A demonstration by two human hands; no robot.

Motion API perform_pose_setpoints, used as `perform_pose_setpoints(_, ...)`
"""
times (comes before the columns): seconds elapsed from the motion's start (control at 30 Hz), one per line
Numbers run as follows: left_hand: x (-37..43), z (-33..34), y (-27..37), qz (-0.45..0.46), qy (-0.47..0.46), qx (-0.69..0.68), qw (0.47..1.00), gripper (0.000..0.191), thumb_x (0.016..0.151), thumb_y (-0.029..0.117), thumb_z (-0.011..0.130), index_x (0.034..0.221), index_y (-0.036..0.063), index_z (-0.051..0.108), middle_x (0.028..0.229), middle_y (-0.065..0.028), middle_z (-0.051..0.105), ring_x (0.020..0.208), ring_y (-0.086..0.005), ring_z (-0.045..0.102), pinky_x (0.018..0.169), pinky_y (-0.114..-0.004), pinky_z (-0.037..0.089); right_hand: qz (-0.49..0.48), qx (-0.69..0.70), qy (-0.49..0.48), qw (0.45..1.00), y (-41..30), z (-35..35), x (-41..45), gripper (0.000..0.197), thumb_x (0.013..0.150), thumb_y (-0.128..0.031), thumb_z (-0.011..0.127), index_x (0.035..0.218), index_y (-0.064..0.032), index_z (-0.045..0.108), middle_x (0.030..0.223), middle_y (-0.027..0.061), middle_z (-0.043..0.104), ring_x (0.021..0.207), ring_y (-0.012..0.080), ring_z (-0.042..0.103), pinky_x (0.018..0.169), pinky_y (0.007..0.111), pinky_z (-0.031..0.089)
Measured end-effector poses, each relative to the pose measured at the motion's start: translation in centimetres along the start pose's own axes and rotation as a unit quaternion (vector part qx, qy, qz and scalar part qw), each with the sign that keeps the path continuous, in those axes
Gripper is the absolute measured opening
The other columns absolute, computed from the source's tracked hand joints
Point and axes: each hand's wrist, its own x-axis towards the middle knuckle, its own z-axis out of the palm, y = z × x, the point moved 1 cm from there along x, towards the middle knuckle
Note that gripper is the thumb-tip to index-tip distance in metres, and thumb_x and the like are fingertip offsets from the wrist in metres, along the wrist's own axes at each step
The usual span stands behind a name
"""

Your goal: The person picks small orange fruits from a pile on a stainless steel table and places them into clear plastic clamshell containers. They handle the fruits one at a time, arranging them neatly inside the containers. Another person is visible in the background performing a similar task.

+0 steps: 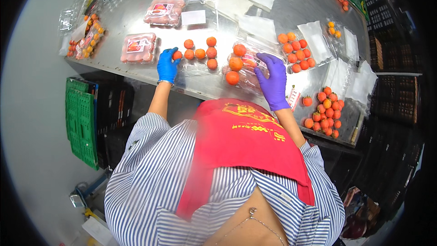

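My left hand [168, 65], in a blue glove, has its fingertips around an orange-red persimmon [177, 55] at the left end of a clear plastic tray [198, 66] that holds several more. My right hand [273, 75], in a purple glove, rests with bent fingers at a persimmon [249, 63] on a clear clamshell pack [251, 81]; whether it grips the fruit is unclear. More persimmons [236, 64] lie in a column on the left part of that pack. Right of my right hand, another clear tray of persimmons [300, 55] has a white liner [314, 40] in its lid.
Two closed, labelled packs [139, 48] [164, 12] stand at the left of the metal table [136, 71]. Loose persimmons [329, 112] are heaped at the right corner. White liners [257, 28] lie at the back. Green crates [81, 123] stand below the table at left.
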Motion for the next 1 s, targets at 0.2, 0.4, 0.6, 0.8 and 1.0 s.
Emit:
perform_pose_setpoints(0.2,0.5,0.4,-0.3,0.040,-0.046,0.072,0.996,0.047,0.083,0.005,0.071,0.129,0.0155,0.066,0.115,-0.0126,0.063,0.103,-0.0307,0.059,0.092,-0.039,0.049,-0.058,0.021,-0.033,0.998,-1.0,0.7,1.8,0.040,0.077,-0.013,0.073,0.116,-0.0128,0.066,0.110,0.0068,0.066,0.106,0.0300,0.059,0.093,0.042,0.045)
perform_pose_setpoints(0.4,0.6,0.7,1.4,0.000,-0.007,0.090,0.996,0.045,0.084,0.006,0.070,0.129,0.0149,0.066,0.117,-0.0128,0.062,0.105,-0.0305,0.059,0.094,-0.039,0.048,-0.191,-0.075,-0.122,0.971,-2.4,3.1,3.8,0.036,0.072,-0.011,0.072,0.108,-0.0108,0.068,0.100,0.0084,0.065,0.099,0.0287,0.061,0.085,0.041,0.048)
perform_pose_setpoints(0.6,0.7,2.0,8.8,0.004,0.051,-0.171,0.984,0.043,0.086,0.005,0.070,0.128,0.0102,0.064,0.120,-0.0122,0.062,0.108,-0.0250,0.060,0.095,-0.037,0.049,-0.196,-0.222,-0.155,0.942,-3.4,5.4,4.4,0.024,0.075,-0.012,0.066,0.099,-0.0114,0.065,0.085,0.0074,0.061,0.087,0.0259,0.059,0.079,0.040,0.045)
perform_pose_setpoints(0.8,0.2,1.5,15.2,-0.090,-0.060,-0.472,0.875,0.030,0.100,0.007,0.057,0.128,-0.0001,0.062,0.121,-0.0071,0.067,0.108,-0.0140,0.061,0.097,-0.028,0.048,-0.057,0.080,-0.129,0.987,-0.5,1.6,5.0,0.052,0.073,-0.013,0.071,0.125,-0.0101,0.065,0.094,0.0064,0.069,0.089,0.0267,0.062,0.086,0.038,0.048)
perform_pose_setpoints(1.0,-1.7,3.6,17.9,-0.094,-0.126,-0.416,0.896,0.029,0.099,0.009,0.059,0.126,0.0012,0.064,0.120,-0.0061,0.068,0.107,-0.0133,0.062,0.096,-0.028,0.048,-0.035,0.030,-0.147,0.988,0.3,2.1,3.7,0.059,0.074,-0.022,0.080,0.130,-0.0171,0.062,0.105,0.0068,0.066,0.103,0.0286,0.057,0.094,0.040,0.045)
